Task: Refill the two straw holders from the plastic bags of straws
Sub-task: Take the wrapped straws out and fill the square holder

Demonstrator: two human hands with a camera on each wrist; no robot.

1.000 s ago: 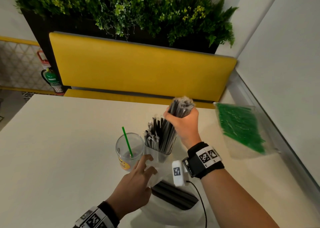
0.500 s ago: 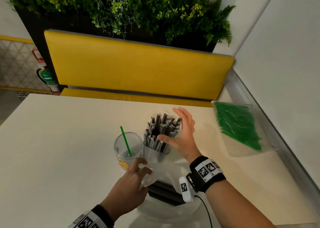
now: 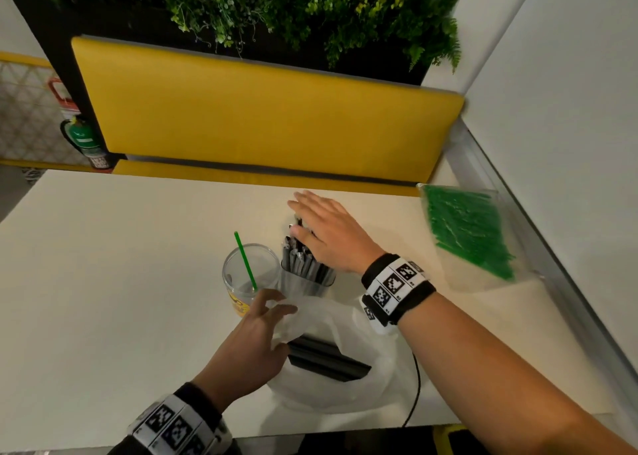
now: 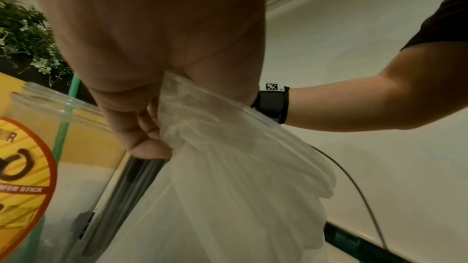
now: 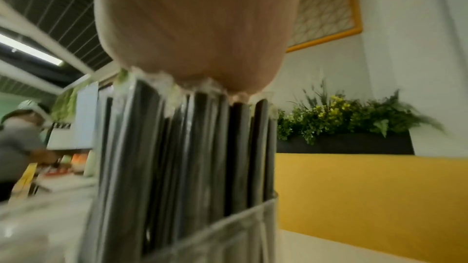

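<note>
At the bottom centre of the head view, the white plastic bag (image 3: 331,382) is lying on the table (image 3: 103,299), and the left hand (image 3: 248,344) is pinching its gathered neck between curled fingers. A block of black straws (image 3: 324,356) is still sitting in the open mouth of this bag.

Just above, in the middle of the frame, two holders are standing side by side. The square clear holder (image 3: 305,283) is packed with wrapped black straws (image 3: 300,257), and the right hand (image 3: 331,233) is lying flat on their tops, fingers spread and straight, pressing them down. The round clear cup (image 3: 250,278) to its left is holding only one green straw (image 3: 245,261).

At the right edge, well apart from both hands, one clear bag of green straws (image 3: 469,233) is leaning against the wall.

The count: two holders, two bags, one green straw in the cup. The black straws are too many and too tight for counting.

What could go wrong, in my judgement: the holder is light and tall, so a push that is not straight down may be tipping it against the cup and knocking both over. Hard pressing may also be bending the straws or tearing their thin wrappers. The white bag is loose, so if the left hand is pulling it, the remaining black straws may be sliding out onto the table.
</note>
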